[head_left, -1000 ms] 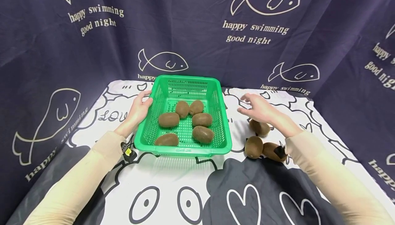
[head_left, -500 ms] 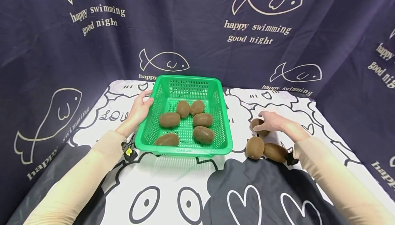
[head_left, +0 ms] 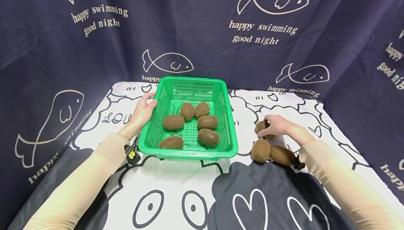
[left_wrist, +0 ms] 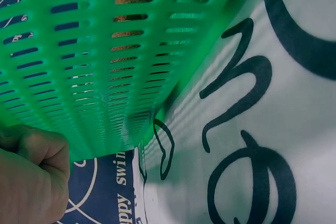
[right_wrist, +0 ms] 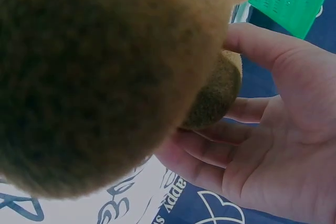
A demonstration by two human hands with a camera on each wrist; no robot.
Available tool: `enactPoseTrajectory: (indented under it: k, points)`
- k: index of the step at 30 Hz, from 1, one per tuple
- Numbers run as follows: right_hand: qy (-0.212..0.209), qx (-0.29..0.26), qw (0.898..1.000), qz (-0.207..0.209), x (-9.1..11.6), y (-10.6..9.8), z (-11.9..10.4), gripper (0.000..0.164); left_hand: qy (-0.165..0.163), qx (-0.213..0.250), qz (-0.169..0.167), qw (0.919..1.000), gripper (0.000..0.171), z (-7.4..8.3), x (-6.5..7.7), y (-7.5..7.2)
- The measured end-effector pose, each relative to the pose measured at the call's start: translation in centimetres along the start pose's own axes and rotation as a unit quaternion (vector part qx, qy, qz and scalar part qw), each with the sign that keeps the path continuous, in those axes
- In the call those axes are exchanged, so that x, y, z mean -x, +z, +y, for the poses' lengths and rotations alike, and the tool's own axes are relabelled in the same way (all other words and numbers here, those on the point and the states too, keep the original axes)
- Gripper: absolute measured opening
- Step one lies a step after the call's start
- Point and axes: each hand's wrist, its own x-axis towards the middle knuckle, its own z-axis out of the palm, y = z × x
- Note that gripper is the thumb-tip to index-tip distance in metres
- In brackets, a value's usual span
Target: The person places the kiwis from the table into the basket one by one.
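Kiwi (head_left: 260,126), three o'clock from the basket (head_left: 189,155) the left hand (head_left: 142,112) grips, is pinched by the right hand (head_left: 277,124), pick-up seemingly awaiting a lift.

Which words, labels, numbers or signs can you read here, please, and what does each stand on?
"happy swimming": repeated on the dark blue curtain.
"good night": repeated on the same curtain.
"LO" plus an unclear letter: on the tablecloth, beside the left hand.
Front-rim marks on the green basket: too small to read.
Tablecloth lettering in the wrist views: too cropped to read surely.
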Motion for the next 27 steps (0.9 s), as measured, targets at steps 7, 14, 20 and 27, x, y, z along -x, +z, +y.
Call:
enactPoseTrajectory:
  k: [7,14,20,27]
  points:
    - [-0.009,0.002,1.000,0.017,0.2,-0.6,-0.5,0.047,-0.002,0.003,-0.007,1.0000,0.047,-0.1,0.1,-0.1]
    - [-0.024,0.009,0.999,0.037,0.2,-1.5,-1.3,0.048,0.003,0.002,-0.005,1.0000,0.046,0.0,0.1,-0.2]
    - [-0.023,0.020,0.998,0.050,-0.1,-2.2,-2.2,0.046,-0.001,0.008,-0.005,1.0000,0.047,-0.1,0.1,-0.2]
    - [-0.034,0.004,0.998,0.059,-0.3,-3.4,-3.5,0.047,0.005,0.012,-0.005,0.9999,0.046,-0.2,-0.1,-0.2]
